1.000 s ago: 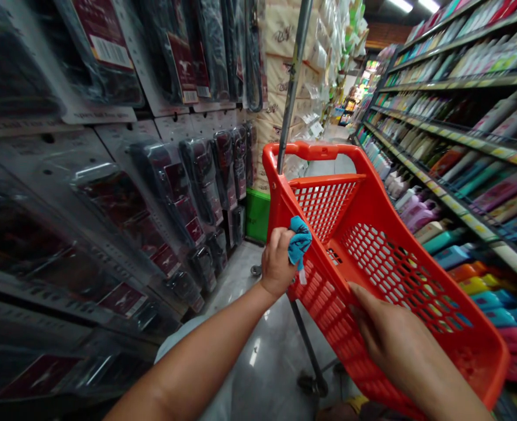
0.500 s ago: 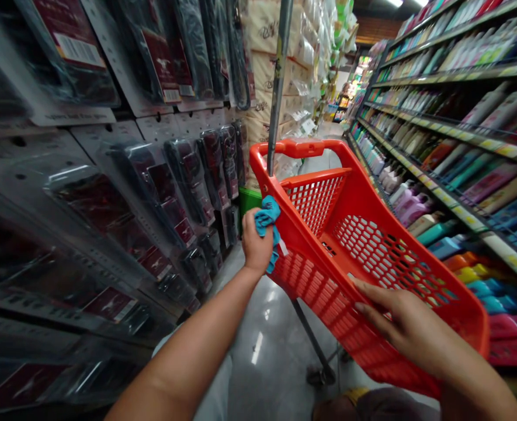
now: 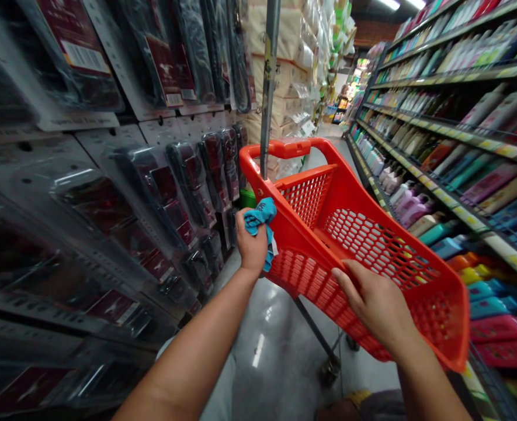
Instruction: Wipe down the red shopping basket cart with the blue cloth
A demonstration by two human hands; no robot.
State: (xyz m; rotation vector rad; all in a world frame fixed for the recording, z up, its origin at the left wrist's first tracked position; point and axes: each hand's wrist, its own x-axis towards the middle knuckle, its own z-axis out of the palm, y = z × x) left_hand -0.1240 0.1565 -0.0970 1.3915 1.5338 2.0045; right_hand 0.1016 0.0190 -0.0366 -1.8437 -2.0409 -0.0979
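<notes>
On grey flooring [image 3: 284, 351], the red plastic shopping cart [image 3: 297, 237] has shifted, staying reachable; your left hand [image 3: 252, 242] clutches crumpled blue cloth [image 3: 259, 216] beside it, right hand [image 3: 378, 298] grips its rim [image 3: 317, 241].

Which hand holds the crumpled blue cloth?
The left hand, closed around the crumpled blue cloth; the right hand holds no cloth and grips the side rim of the red plastic shopping cart.

Hanging packs [image 3: 188, 181] — left | cart [image 3: 319, 248] — centre | cloth [image 3: 260, 217] at cart's side | bottle shelves [image 3: 460, 211] right
</notes>
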